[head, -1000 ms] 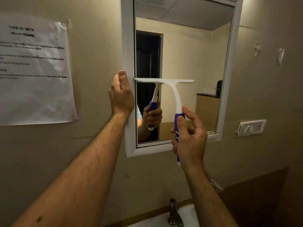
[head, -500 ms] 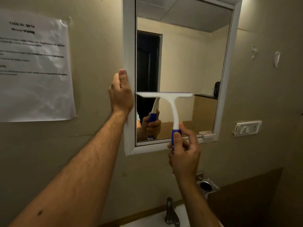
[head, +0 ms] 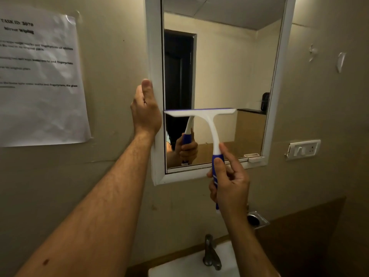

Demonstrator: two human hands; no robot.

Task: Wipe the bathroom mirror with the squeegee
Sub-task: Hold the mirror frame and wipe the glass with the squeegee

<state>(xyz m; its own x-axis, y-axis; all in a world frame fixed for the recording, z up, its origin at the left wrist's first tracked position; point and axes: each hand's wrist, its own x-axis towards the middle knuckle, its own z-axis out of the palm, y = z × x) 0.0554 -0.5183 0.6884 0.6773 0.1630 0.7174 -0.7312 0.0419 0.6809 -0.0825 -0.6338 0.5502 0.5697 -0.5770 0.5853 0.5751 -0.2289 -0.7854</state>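
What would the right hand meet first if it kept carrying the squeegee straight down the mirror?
Probably the mirror's lower frame: the right hand holds the squeegee with its blade on the glass, and the frame is the first edge below. The hand itself already hangs below the frame.

The squeegee point(head: 205, 124) is white with a blue grip, its handle hanging down and its blade level against the lower half of the glass, at the left edge. The mirror point(head: 219, 66), upright in a white frame, hangs on the wall.
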